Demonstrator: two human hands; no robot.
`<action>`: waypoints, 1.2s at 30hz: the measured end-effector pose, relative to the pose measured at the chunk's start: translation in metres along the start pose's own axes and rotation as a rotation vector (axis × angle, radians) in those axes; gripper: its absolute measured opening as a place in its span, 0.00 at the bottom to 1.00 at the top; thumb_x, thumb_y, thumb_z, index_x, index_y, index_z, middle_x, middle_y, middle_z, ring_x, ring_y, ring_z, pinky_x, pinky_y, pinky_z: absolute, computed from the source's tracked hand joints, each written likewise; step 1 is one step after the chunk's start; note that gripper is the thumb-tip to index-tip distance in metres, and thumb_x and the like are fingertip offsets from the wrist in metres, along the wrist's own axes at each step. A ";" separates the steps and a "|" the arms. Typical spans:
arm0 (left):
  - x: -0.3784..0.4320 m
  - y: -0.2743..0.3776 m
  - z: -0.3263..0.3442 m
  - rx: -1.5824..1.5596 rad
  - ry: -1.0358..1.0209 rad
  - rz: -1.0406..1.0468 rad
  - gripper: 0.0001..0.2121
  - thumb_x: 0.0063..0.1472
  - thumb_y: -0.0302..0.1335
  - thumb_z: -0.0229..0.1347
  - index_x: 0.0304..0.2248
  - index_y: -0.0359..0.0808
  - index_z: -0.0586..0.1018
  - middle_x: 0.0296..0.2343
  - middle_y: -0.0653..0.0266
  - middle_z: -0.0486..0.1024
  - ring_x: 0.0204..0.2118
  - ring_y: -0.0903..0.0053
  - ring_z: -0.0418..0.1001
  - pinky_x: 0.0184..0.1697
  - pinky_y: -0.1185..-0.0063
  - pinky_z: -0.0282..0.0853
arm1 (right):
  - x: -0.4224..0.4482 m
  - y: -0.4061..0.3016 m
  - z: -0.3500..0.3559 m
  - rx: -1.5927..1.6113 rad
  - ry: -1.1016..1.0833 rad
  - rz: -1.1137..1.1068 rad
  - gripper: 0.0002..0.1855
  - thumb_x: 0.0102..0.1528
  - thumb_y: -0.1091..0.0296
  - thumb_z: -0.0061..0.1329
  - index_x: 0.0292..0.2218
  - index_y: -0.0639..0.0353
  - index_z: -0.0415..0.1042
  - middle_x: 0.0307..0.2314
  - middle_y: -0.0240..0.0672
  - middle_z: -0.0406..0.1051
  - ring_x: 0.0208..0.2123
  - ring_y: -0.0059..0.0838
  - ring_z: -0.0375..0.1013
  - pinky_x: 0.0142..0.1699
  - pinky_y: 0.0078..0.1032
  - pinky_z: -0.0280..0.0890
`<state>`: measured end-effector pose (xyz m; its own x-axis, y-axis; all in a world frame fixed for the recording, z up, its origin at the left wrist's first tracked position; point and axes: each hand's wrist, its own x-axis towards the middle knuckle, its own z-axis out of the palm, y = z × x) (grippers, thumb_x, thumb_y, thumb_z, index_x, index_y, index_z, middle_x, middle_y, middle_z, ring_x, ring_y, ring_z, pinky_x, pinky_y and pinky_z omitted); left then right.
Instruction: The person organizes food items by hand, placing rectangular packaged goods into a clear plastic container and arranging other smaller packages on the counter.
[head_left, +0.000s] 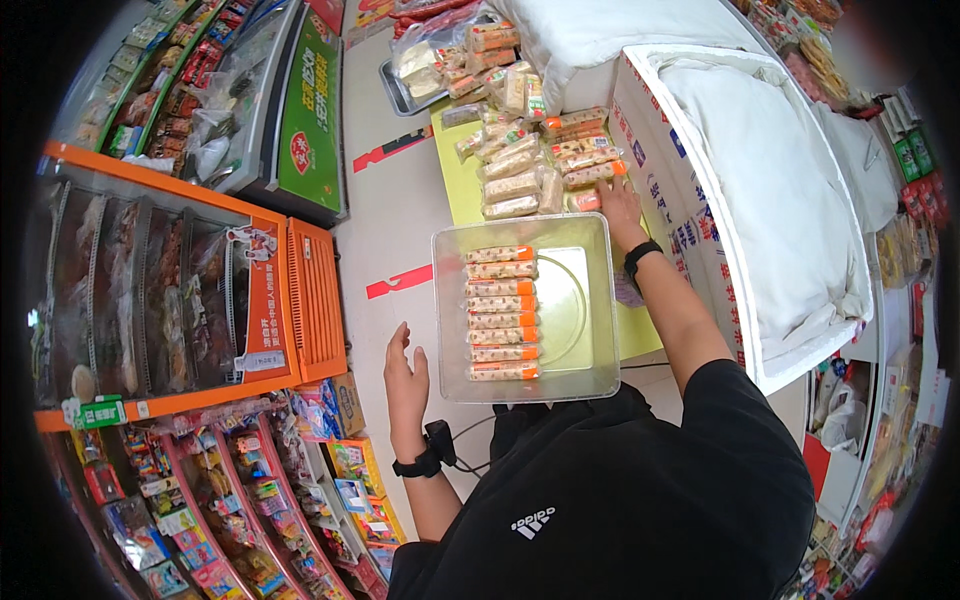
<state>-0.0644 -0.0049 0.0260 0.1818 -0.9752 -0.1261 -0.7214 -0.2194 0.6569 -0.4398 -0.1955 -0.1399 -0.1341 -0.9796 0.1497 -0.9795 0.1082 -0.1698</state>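
A clear plastic bin (600, 300) stands before me, with a column of several wrapped snack bars (501, 320) with orange ends lying along its left half. My right hand (619, 206) reaches past the bin's far right corner and touches the orange-ended packs (596, 174) piled on the yellow-green surface (457, 191). Its fingertips rest at those packs; whether it grips one cannot be told. Paler wrapped bars (512, 185) lie to the left of them. My left hand (406, 371) hangs left of the bin, fingers apart, holding nothing.
A white foam box (739, 300) with a white cloth cover (757, 187) stands at the right. Behind the packs are a metal tray (397, 97) and more wrapped food (491, 45). An orange-framed freezer (319, 300) and snack shelves (247, 495) line the left side.
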 end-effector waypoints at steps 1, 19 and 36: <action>-0.002 0.002 0.000 0.002 0.011 0.001 0.19 0.56 0.22 0.43 0.49 0.31 0.61 0.45 0.49 0.65 0.48 0.63 0.64 0.49 0.72 0.60 | 0.001 0.007 0.000 -0.023 0.056 -0.072 0.15 0.44 0.65 0.46 0.36 0.54 0.64 0.32 0.37 0.67 0.40 0.39 0.64 0.41 0.33 0.62; -0.001 0.072 0.030 -0.341 -0.091 0.266 0.19 0.57 0.22 0.43 0.49 0.33 0.61 0.42 0.53 0.68 0.45 0.71 0.67 0.47 0.77 0.61 | -0.094 -0.033 -0.174 1.914 -0.591 0.347 0.23 0.60 0.54 0.28 0.46 0.63 0.60 0.35 0.40 0.67 0.32 0.23 0.69 0.36 0.19 0.66; -0.004 0.092 0.051 -0.513 -0.044 0.264 0.29 0.50 0.31 0.58 0.49 0.29 0.60 0.39 0.53 0.68 0.45 0.69 0.65 0.46 0.76 0.62 | -0.143 -0.102 -0.176 1.415 -0.770 -0.159 0.20 0.56 0.50 0.39 0.39 0.61 0.63 0.29 0.35 0.67 0.31 0.18 0.67 0.36 0.18 0.62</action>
<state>-0.1656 -0.0227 0.0485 0.0041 -0.9977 0.0672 -0.3198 0.0623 0.9454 -0.3475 -0.0366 0.0273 0.4801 -0.8603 -0.1717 -0.0015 0.1949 -0.9808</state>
